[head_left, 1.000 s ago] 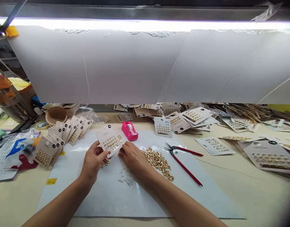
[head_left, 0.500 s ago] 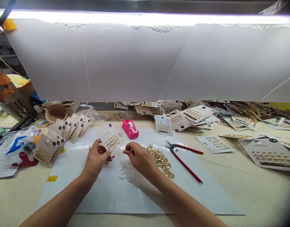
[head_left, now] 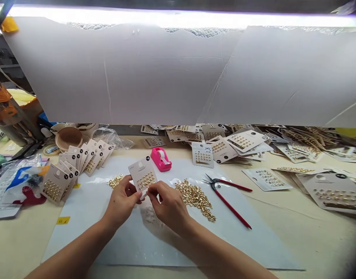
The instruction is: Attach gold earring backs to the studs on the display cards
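Observation:
My left hand [head_left: 123, 202] grips a beige earring card [head_left: 143, 176] by its lower edge, tilted up above a white sheet [head_left: 137, 236]. Rows of gold studs fill the card. My right hand [head_left: 169, 203] pinches at the card's bottom right corner, fingers together on something too small to make out. A pile of loose gold earrings [head_left: 195, 197] lies just right of my right hand. A smaller gold heap [head_left: 116, 180] sits left of the card.
A pink tape dispenser [head_left: 160, 158] stands behind the card. Red-handled pliers [head_left: 227, 193] lie to the right. Filled cards are fanned at the left [head_left: 76, 164] and heaped along the back right [head_left: 253, 145]. A brown bowl [head_left: 69, 138] sits back left.
My left hand has raised and turned the card more upright. My right hand has come in from the loose pile to the card's lower right corner.

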`<control>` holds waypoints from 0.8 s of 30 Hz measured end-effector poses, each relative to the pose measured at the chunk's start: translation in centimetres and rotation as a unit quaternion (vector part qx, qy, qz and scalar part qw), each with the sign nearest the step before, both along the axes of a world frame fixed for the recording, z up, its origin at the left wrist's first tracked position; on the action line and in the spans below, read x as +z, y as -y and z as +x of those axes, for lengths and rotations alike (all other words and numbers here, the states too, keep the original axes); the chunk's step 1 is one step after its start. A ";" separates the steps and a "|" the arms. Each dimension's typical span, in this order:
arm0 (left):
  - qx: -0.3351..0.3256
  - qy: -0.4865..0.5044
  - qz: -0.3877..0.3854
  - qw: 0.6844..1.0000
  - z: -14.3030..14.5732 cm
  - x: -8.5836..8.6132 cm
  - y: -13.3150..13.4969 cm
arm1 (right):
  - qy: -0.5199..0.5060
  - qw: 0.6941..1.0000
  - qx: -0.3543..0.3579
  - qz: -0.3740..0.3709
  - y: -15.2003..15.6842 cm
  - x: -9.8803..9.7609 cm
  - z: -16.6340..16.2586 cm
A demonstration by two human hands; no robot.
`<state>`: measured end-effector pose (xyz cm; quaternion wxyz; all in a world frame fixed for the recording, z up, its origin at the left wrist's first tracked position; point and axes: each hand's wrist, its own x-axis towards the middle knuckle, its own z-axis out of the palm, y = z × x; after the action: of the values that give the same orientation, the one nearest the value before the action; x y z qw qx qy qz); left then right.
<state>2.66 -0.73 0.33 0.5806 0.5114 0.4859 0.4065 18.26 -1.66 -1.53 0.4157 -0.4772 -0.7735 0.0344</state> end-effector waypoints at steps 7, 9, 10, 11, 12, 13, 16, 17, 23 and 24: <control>-0.032 -0.036 0.049 0.998 -0.1 -0.6 0.3 | 0.007 1.000 -0.014 0.001 0.1 -0.1 -0.1; -0.044 -0.035 0.063 0.996 -0.1 -0.9 0.4 | 0.011 1.000 -0.015 0.001 0.2 -0.2 -0.2; -0.048 -0.032 0.067 0.996 0.0 -1.0 0.4 | 0.012 1.000 -0.014 0.001 0.2 -0.3 -0.2; -0.050 -0.028 0.069 0.996 0.0 -1.0 0.5 | 0.013 1.000 -0.012 -0.001 0.3 -0.3 -0.3; -0.050 -0.023 0.068 0.996 0.1 -0.9 0.5 | 0.012 1.000 -0.009 -0.004 0.3 -0.3 -0.3; -0.051 -0.016 0.064 0.997 0.1 -0.8 0.4 | 0.009 1.000 -0.006 -0.005 0.3 -0.3 -0.2; -0.045 0.016 0.040 0.998 0.1 -0.3 0.2 | -0.021 1.000 -0.001 -0.004 0.3 0.3 0.4; -0.041 0.030 0.030 0.998 0.0 -0.1 0.1 | -0.044 0.999 -0.006 -0.013 0.1 0.6 0.7; -0.028 0.112 -0.023 0.993 -0.7 0.6 -0.4 | -0.320 0.923 -0.053 -0.208 -1.7 1.9 2.9; -0.038 0.124 -0.020 0.991 -0.7 0.7 -0.3 | -0.355 0.897 -0.028 -0.260 -1.9 1.9 3.0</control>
<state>1.95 -0.40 1.00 0.6615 0.4634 0.3988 0.4344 21.21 0.27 0.38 0.5249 -0.5459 -0.5241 0.3896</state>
